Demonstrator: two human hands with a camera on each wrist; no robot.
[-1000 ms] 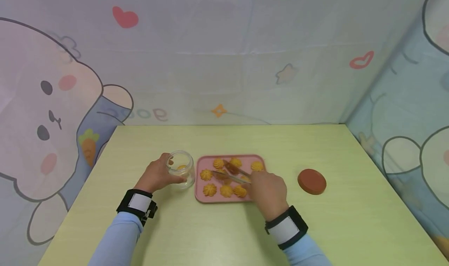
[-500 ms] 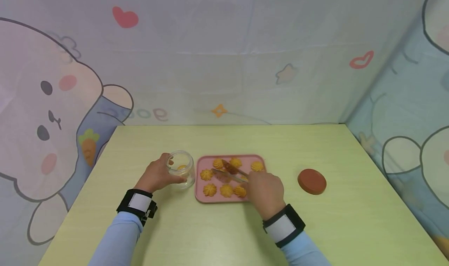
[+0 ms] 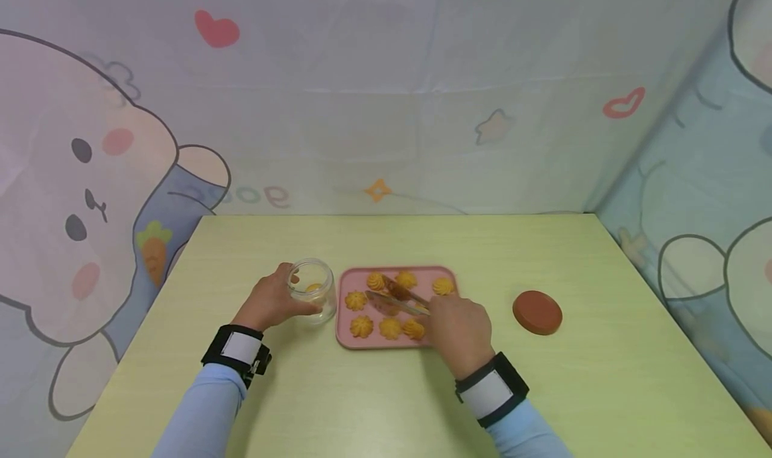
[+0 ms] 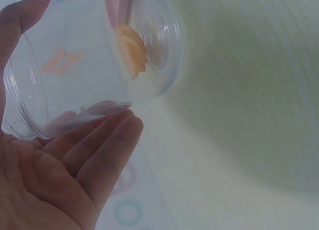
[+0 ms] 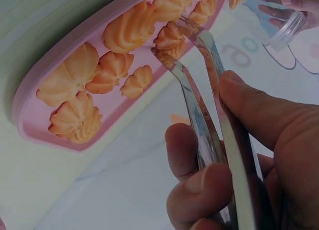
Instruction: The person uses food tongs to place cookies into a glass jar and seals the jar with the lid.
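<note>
My left hand (image 3: pixel 271 302) grips a clear glass jar (image 3: pixel 326 297) at the left of the pink tray (image 3: pixel 343 315), thumb on the near side and fingers on the far side. One piped yellow cookie (image 4: pixel 132 52) lies inside, near the jar's bottom. In my right hand (image 3: pixel 461 330) is a pair of metal tongs (image 5: pixel 230 135), held between thumb and fingers. Their tips point into the tray, on either side of a swirled cookie (image 5: pixel 169 35); whether they press on it I cannot tell. Several similar cookies (image 3: pixel 361 326) sit around it, and my right hand covers the tray's near right corner.
A round reddish-brown lid (image 3: pixel 537 312) lies flat on the table to the right of the tray. The pale yellow-green table (image 3: pixel 362 404) ends at the back against a printed cloth (image 3: pixel 422 109) with cartoon figures.
The right hand with the tongs has shifted slightly left and then a little back, its tips staying over the tray. Left hand and jar keep their place.
</note>
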